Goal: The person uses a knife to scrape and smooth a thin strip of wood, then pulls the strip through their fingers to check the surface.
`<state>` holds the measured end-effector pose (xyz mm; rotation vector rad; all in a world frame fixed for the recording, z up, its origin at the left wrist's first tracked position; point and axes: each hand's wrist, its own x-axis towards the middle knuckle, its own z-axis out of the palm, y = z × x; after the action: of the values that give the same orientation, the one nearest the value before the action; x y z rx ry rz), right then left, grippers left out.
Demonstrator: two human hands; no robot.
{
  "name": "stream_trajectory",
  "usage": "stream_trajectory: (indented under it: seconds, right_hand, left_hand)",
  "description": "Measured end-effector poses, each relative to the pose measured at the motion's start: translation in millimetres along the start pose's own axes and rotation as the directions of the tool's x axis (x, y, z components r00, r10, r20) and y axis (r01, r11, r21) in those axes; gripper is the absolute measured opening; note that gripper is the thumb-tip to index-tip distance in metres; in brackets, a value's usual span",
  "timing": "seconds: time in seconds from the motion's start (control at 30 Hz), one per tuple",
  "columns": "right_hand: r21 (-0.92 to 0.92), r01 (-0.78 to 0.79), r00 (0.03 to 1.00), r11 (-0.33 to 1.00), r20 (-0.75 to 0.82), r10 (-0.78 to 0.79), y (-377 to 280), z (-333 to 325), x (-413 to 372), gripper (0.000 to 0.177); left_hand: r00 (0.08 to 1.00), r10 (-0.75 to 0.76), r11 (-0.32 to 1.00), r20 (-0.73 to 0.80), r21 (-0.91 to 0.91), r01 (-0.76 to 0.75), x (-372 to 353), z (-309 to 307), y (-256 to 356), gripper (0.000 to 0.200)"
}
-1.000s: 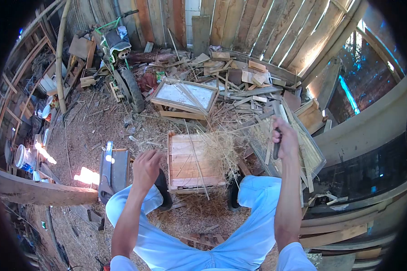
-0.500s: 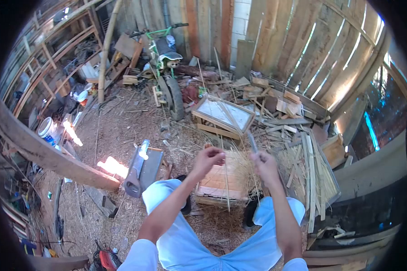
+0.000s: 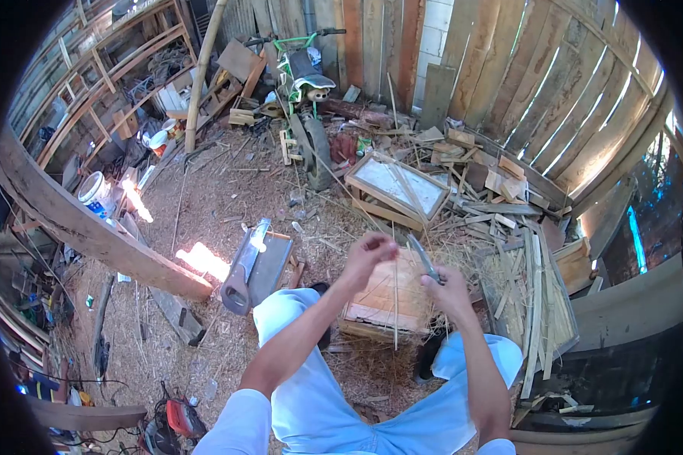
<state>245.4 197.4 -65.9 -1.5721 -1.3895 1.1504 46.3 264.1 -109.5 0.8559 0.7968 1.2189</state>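
Note:
My left hand (image 3: 369,262) is closed in a pinch on a thin wooden strip (image 3: 395,311) that hangs down in front of a wooden block (image 3: 383,299). In my right hand (image 3: 451,293) is a knife (image 3: 425,260), its blade pointing up and to the left, a short way from the strip. The block stands between my knees, with thin shavings (image 3: 425,311) heaped over its right side. Where exactly the fingertips meet the strip is hard to make out.
On the left, a handsaw (image 3: 239,284) rests against a dark board (image 3: 270,262). A framed panel (image 3: 398,186) lies ahead, near a green motorbike (image 3: 307,98). Scrap wood (image 3: 501,182) and long strips (image 3: 537,303) pile up on the right. A wooden beam (image 3: 106,235) slants at left.
The knife has tipped further left, showing more of its blade, and my right hand has dropped slightly relative to the block. The whole view has shifted a little to the right.

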Motion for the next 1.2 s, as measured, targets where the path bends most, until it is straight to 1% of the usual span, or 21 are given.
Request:
stream_trajectory:
  seconds: [0.1, 0.17, 0.23, 0.27, 0.3, 0.33, 0.37, 0.4, 0.47, 0.5, 0.53, 0.6, 0.67, 0.73, 0.77, 0.8, 0.87, 0.93, 1.0, 1.17, 1.2]
  right_hand:
    - [-0.08, 0.023, 1.0, 0.997, 0.013, -0.022, 15.2, -19.4, 0.4, 0.015]
    - [-0.117, 0.048, 0.999, 0.992, 0.024, -0.046, 23.9, -34.9, -0.3, 0.016]
    - [-0.15, 0.018, 1.0, 0.989, -0.016, -0.021, 16.0, -50.2, -5.7, 0.015]
    - [-0.15, 0.011, 1.0, 0.989, -0.016, -0.014, 14.2, -56.4, -6.2, 0.015]
    - [-0.12, -0.043, 0.998, 0.992, -0.045, 0.038, 12.4, -62.4, -6.2, 0.014]
    - [-0.088, -0.099, 0.993, 0.991, -0.075, 0.092, 9.6, -67.3, -7.2, 0.014]
    - [0.001, -0.144, 0.989, 0.99, -0.043, 0.144, 4.6, -71.0, -7.4, 0.015]
    - [0.002, -0.151, 0.987, 0.988, -0.053, 0.151, 4.1, -71.5, -6.4, 0.015]
    - [-0.068, -0.027, 0.996, 0.997, -0.088, 0.021, 3.9, -68.3, -5.7, 0.016]
    - [-0.066, -0.035, 0.994, 0.997, -0.104, 0.028, 2.1, -65.1, -5.5, 0.016]
    - [-0.08, 0.0, 0.993, 0.997, -0.115, -0.009, -0.5, -61.6, -6.0, 0.016]
    - [-0.101, 0.023, 0.989, 0.995, -0.142, -0.037, -2.7, -58.7, -6.2, 0.017]
    - [0.031, -0.011, 0.99, 0.999, -0.138, 0.015, -3.6, -55.9, -4.7, 0.017]
    - [0.012, -0.036, 0.987, 0.999, -0.156, 0.037, -5.5, -56.0, -4.4, 0.017]
    - [-0.02, -0.004, 0.986, 1.0, -0.164, 0.001, -4.4, -55.3, -3.6, 0.017]
    - [-0.052, 0.028, 0.985, 0.998, -0.167, -0.036, -3.3, -53.0, -3.1, 0.016]
    - [-0.037, 0.065, 0.985, 0.997, -0.156, -0.07, -2.3, -43.8, -3.7, 0.017]
    - [-0.016, 0.105, 0.984, 0.994, -0.141, -0.107, -1.4, -32.4, -2.9, 0.017]
    - [-0.15, 0.115, 0.973, 0.982, -0.18, -0.142, -0.5, -22.7, -1.7, 0.018]
    - [-0.188, 0.164, 0.965, 0.968, -0.173, -0.197, -10.4, -6.7, 2.3, 0.017]
    - [-0.201, 0.222, 0.946, 0.954, -0.191, -0.261, -8.0, -3.0, 5.7, 0.017]
  left_hand:
    - [0.98, 0.151, 0.988, -0.133, -0.003, -0.153, 12.8, -22.1, 37.5, 0.013]
    - [0.953, 0.254, 0.959, -0.167, -0.082, -0.271, 22.3, -44.2, 53.1, 0.011]
    - [0.923, 0.299, 0.924, -0.243, -0.17, -0.343, 29.2, -63.3, 68.8, 0.014]
    - [0.905, 0.332, 0.908, -0.267, -0.169, -0.383, 30.8, -71.7, 76.8, 0.014]
    - [0.886, 0.362, 0.892, -0.288, -0.168, -0.419, 30.0, -77.9, 84.6, 0.015]
    - [0.892, 0.352, 0.897, -0.285, -0.171, -0.409, 30.0, -85.9, 86.7, 0.015]
    - [0.874, 0.381, 0.891, -0.302, -0.134, -0.435, 30.7, -92.3, 88.2, 0.015]
    - [0.854, 0.412, 0.882, -0.318, -0.097, -0.461, 30.4, -95.1, 90.1, 0.015]
    - [0.858, 0.391, 0.875, -0.334, -0.154, -0.459, 27.8, -96.3, 88.8, 0.016]
    - [0.855, 0.378, 0.862, -0.355, -0.204, -0.465, 26.6, -95.8, 89.9, 0.016]
    - [0.865, 0.368, 0.866, -0.342, -0.214, -0.453, 26.4, -97.1, 91.9, 0.016]
    - [0.884, 0.303, 0.84, -0.357, -0.338, -0.424, 25.8, -99.7, 96.4, 0.017]
    - [0.881, 0.291, 0.852, -0.373, -0.318, -0.416, 25.2, -99.2, 97.5, 0.017]
    - [0.884, 0.298, 0.861, -0.361, -0.298, -0.412, 24.4, -94.6, 98.3, 0.017]
    - [0.881, 0.331, 0.878, -0.337, -0.232, -0.418, 25.0, -91.3, 97.3, 0.016]
    - [0.883, 0.328, 0.879, -0.337, -0.234, -0.416, 23.8, -85.8, 95.8, 0.016]
    - [0.903, 0.355, 0.915, -0.243, -0.109, -0.389, 21.6, -73.0, 90.0, 0.015]
    - [0.917, 0.329, 0.93, -0.227, -0.093, -0.356, 18.7, -56.2, 78.5, 0.015]
    - [0.951, 0.258, 0.957, -0.168, -0.093, -0.276, 16.4, -38.4, 60.4, 0.014]
    - [0.995, 0.076, 0.997, 0.07, 0.016, -0.078, -2.0, 6.2, 12.0, 0.013]
    - [0.994, 0.024, 0.998, 0.105, 0.049, -0.03, -7.9, 13.8, 5.6, 0.012]
